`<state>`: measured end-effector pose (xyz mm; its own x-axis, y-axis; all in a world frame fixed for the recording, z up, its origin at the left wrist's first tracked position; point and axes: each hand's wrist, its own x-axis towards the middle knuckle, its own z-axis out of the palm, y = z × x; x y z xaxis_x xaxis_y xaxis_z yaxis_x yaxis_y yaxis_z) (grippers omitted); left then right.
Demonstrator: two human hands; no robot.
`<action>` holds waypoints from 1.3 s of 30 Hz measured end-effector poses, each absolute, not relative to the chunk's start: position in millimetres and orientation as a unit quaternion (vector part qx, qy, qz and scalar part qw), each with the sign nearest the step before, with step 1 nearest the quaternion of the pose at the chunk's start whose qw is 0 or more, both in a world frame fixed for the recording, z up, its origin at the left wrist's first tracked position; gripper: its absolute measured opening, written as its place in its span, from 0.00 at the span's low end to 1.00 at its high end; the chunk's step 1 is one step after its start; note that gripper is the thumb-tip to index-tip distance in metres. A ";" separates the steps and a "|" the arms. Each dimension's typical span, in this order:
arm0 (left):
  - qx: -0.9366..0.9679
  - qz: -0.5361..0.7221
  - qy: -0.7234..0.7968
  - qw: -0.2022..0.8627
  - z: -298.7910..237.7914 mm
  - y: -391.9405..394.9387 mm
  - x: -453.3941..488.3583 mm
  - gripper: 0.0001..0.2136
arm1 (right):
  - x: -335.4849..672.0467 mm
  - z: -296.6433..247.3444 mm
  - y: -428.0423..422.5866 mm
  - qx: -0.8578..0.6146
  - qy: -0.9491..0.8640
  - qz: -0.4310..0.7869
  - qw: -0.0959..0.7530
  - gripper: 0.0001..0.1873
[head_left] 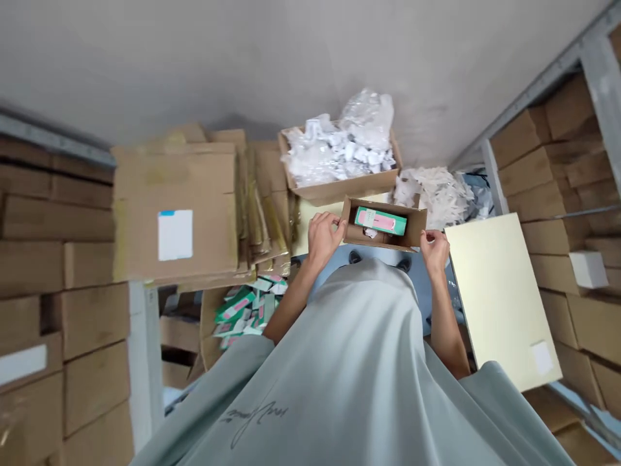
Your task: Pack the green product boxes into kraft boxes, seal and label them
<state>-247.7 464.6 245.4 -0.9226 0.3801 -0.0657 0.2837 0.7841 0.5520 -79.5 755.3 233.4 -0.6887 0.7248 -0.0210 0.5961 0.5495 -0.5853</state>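
Between my two hands is a small open cardboard box, tilted so its inside faces me. Within it lies a green and pink product box, with a bit of white paper beside it. My left hand pinches the box's left end, thumb at the rim. At the opposite end, my right hand grips the right corner between thumb and fingers. The undersides of both grips are out of sight.
Behind stands a carton heaped with crumpled white packing. Flattened cardboard is stacked at left, above a carton of green-pink boxes. A pale yellow board lies at right. Shelves of brown cartons flank both sides.
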 end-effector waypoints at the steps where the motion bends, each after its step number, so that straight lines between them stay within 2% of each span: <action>1: 0.154 0.276 0.945 0.083 243.1 446.3 -252.0 0.06 | -98.3 231.5 745.3 -0.353 -0.885 0.288 0.099 0.15; 7: 0.048 0.284 0.956 0.052 227.7 384.5 -262.2 0.08 | -184.0 224.0 711.7 -0.224 -0.932 0.281 0.038 0.14; 14: -0.008 0.302 0.952 0.044 209.7 379.5 -272.4 0.08 | -225.0 220.5 713.0 -0.182 -0.945 0.272 0.004 0.14; 18: -0.054 0.303 0.951 0.038 216.6 385.6 -283.4 0.03 | -239.6 233.3 719.7 -0.157 -0.951 0.267 -0.003 0.15; 24: 0.030 0.370 0.926 -0.071 257.8 428.7 -360.4 0.17 | -330.5 272.2 719.3 -0.018 -0.958 0.274 0.082 0.19; 30: 0.091 0.402 0.910 -0.047 258.0 488.2 -482.8 0.27 | -447.7 273.2 693.7 0.055 -0.975 0.214 -0.009 0.23; 33: 0.089 0.383 0.919 -0.003 247.9 508.1 -511.7 0.24 | -470.4 264.6 685.0 0.054 -0.981 0.176 -0.065 0.21; 39: 0.046 0.343 0.938 0.032 243.0 522.4 -511.6 0.12 | -470.9 267.3 676.4 0.061 -0.986 0.123 -0.095 0.19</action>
